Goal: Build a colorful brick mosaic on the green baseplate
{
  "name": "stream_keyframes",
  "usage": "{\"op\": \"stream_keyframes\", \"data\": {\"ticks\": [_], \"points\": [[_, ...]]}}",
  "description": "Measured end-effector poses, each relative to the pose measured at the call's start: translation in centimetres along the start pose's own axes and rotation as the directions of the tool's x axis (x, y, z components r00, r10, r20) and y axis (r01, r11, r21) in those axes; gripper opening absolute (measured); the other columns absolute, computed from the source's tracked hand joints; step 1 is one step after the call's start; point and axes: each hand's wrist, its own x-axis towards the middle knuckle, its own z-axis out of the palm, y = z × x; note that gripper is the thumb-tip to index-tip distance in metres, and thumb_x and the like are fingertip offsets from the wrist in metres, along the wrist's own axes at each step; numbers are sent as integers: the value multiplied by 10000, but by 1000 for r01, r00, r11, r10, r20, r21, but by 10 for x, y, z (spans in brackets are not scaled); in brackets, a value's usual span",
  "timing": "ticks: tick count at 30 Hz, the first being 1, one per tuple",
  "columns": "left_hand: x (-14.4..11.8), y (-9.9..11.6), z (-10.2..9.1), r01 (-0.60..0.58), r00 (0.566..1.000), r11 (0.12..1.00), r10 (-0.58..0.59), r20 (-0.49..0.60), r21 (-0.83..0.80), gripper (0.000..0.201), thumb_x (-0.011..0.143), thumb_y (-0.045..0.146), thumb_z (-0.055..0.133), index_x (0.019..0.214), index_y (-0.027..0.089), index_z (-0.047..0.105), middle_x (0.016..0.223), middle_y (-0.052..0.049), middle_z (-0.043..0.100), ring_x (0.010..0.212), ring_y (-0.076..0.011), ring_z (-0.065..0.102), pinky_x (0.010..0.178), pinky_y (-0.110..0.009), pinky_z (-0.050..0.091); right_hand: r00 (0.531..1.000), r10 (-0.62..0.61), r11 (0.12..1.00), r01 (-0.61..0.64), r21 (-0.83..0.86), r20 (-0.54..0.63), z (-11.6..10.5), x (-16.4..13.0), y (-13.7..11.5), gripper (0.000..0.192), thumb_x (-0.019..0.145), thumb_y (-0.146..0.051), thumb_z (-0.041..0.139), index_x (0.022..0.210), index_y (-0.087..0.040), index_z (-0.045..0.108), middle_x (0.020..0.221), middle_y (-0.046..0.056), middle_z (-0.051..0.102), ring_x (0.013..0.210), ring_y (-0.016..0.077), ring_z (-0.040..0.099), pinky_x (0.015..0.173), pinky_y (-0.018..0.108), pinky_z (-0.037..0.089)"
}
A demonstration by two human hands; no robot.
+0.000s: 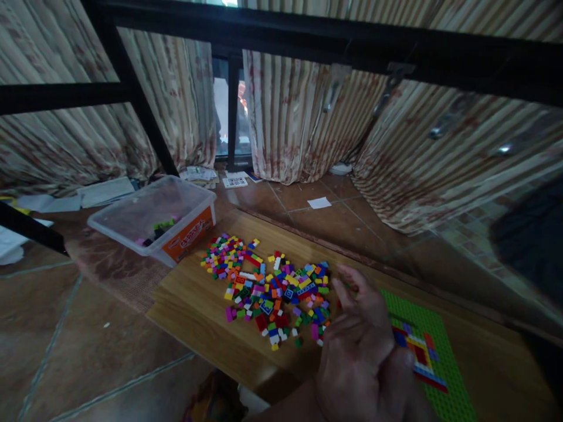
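My two hands overlap over the wooden board, between the loose bricks and the green baseplate (444,346). My left hand (347,354) is in front, its fingers curled and pressed together; whatever they hold is hidden. Partly behind it, my right hand (367,299) stretches its fingers toward the right edge of the pile of small toy building bricks (281,293). Those fingers are apart, and a few bricks show beside and between them. On the baseplate sits a flat built figure (417,354) of red, blue, yellow, white and orange bricks, partly covered by my hands.
A clear plastic tub (149,205) with an orange label and some bricks inside stands at the far left of the wooden board (197,319). Dark metal bars (281,29) cross above, before striped curtains (290,117). White paper (319,203) lies on the tiled floor.
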Motion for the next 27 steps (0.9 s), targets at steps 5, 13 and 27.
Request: {"op": "stream_keyframes", "data": {"ticks": [5,13,27], "points": [[4,2,-7,28,998,999,-29,-60,-24,282,895,257,460,626,203,392,570,2,520,567,-127,507,614,-301,410,972,-185,975,200,-97,147,5,29,-5,399,841,-327,468,1174,-190,640,1146,92,677,1098,273,573,964,450,452],[7,-2,-8,19,994,1000,-18,-104,15,315,883,302,454,593,215,366,507,1,493,516,-132,498,547,-305,395,943,-215,972,231,-34,254,15,24,4,339,861,-332,479,1126,-215,655,1170,80,670,1115,257,582,1006,450,434],[30,-10,-41,-33,979,999,36,-199,16,326,885,287,426,581,222,328,486,15,426,475,-118,423,520,-306,344,919,-282,959,273,71,276,72,54,-101,234,860,-333,527,963,-217,702,926,46,735,873,202,665,827,338,500]]}}
